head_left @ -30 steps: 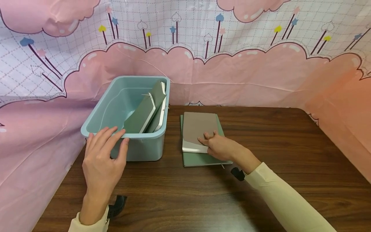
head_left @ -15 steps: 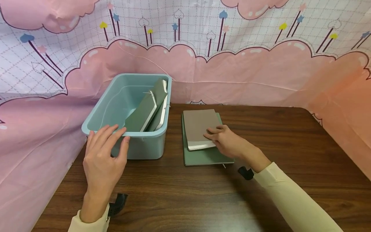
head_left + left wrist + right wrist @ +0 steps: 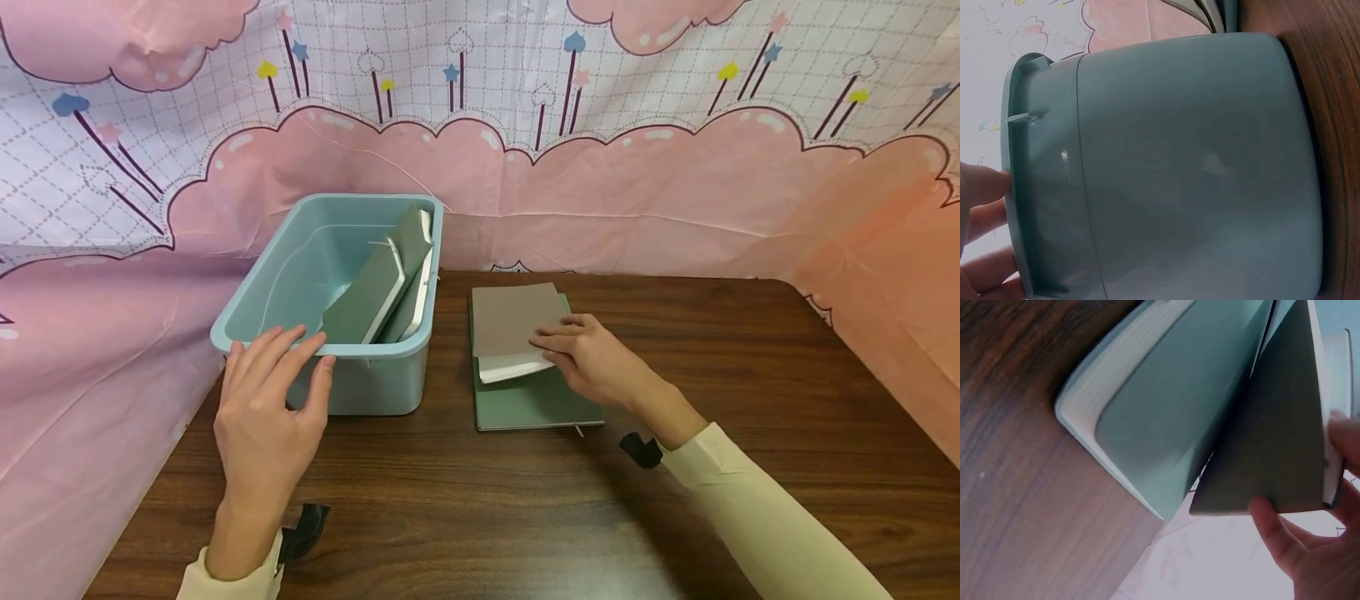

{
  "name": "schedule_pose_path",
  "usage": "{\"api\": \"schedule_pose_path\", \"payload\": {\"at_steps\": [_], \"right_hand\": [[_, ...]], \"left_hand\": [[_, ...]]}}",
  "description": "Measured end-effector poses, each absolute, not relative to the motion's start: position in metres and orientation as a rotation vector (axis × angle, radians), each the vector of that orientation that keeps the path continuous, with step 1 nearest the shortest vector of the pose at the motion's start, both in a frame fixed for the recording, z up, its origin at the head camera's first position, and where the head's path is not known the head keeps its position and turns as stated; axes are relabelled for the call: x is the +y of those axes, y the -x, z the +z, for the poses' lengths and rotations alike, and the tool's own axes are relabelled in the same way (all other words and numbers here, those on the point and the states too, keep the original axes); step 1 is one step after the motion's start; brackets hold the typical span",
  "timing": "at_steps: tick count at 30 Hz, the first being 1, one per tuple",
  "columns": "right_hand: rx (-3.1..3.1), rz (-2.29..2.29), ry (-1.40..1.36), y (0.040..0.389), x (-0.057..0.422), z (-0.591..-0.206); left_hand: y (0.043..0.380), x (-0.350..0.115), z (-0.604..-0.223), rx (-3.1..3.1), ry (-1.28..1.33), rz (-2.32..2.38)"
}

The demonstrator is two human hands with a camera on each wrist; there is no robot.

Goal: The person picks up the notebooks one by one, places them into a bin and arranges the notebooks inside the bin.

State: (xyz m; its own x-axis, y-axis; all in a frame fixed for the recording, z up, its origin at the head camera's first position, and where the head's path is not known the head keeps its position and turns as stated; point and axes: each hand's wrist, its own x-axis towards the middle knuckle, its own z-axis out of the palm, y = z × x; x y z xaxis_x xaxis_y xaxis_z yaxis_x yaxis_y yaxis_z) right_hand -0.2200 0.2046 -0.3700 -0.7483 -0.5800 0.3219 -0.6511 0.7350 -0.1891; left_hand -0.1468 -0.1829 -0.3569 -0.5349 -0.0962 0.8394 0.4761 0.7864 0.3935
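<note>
My right hand (image 3: 600, 362) pinches a grey-brown notebook (image 3: 513, 321) by its right side. The notebook is tilted over a green notebook (image 3: 536, 404) that lies flat on the table. In the right wrist view, a wedge of space separates the brown cover (image 3: 1272, 431) from the green cover (image 3: 1154, 425) below. My left hand (image 3: 266, 425) holds the near rim of a light blue plastic bin (image 3: 375, 383), thumb at the outer side and fingers over the edge. Several green notebooks (image 3: 367, 292) lean against the bin's right inner wall.
The bin stands at the left on a dark wood table (image 3: 450, 508). Behind it hangs a pink and white cloud-patterned cloth (image 3: 600, 200), which also runs along both sides. A thin ribbon (image 3: 578, 431) sticks out from the lower green notebook.
The brown notebook's near edge has risen and shifted back, showing more of the green notebook under it. My right hand has moved a little right with it. My left hand stays at the rim.
</note>
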Motion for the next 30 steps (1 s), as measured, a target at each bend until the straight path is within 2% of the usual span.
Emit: {"api": "schedule_pose_path", "payload": {"at_steps": [8, 22, 30], "right_hand": [[-2.632, 0.887, -0.856, 0.216, 0.198, -0.377], [-2.727, 0.483, -0.734, 0.209, 0.191, -0.359], [-2.693, 0.341, -0.796, 0.208, 0.189, -0.358]], "left_hand": [[0.144, -0.186, -0.355, -2.02, 0.289, -0.751], [0.141, -0.19, -0.348, -2.03, 0.297, -0.768], [0.14, -0.192, -0.345, -2.03, 0.305, -0.765]]}}
